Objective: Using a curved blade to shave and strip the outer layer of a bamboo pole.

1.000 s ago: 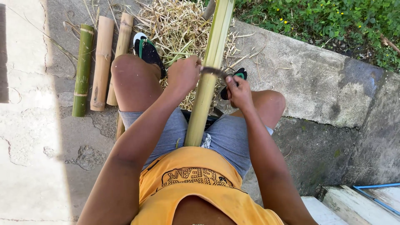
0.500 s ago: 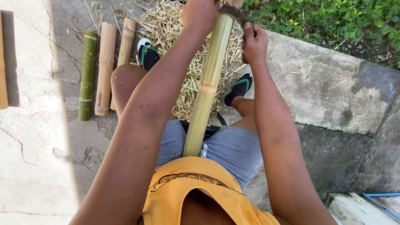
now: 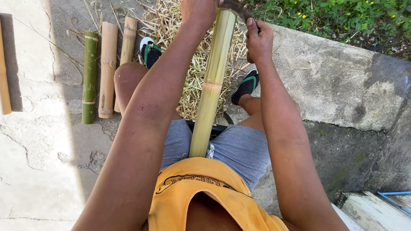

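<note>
Head view: a seated person holds a long bamboo pole (image 3: 212,85) between the knees, its near end tucked against the lap at the grey shorts and its far end rising away toward the top of the frame. Its long axis runs nearly straight up the picture, leaning slightly right as it goes away from the body. The left hand (image 3: 198,12) is clenched around one end of a dark curved blade (image 3: 239,9) at the pole's far end; the right hand (image 3: 258,39) is clenched around the other end, so the blade lies across the pole.

As for progress, the pole's visible face is pale yellow-green with one node ring showing about halfway along, which suggests much of its outer skin is already scraped. A heap of dry shavings (image 3: 192,64) lies on the ground between the sandalled feet, touching the pole's line from behind. Three shorter bamboo pieces (image 3: 107,70) lie side by side on the concrete to the left: one green, two pale. How much of the pole's hidden sides is left to scrape cannot be told.
</note>
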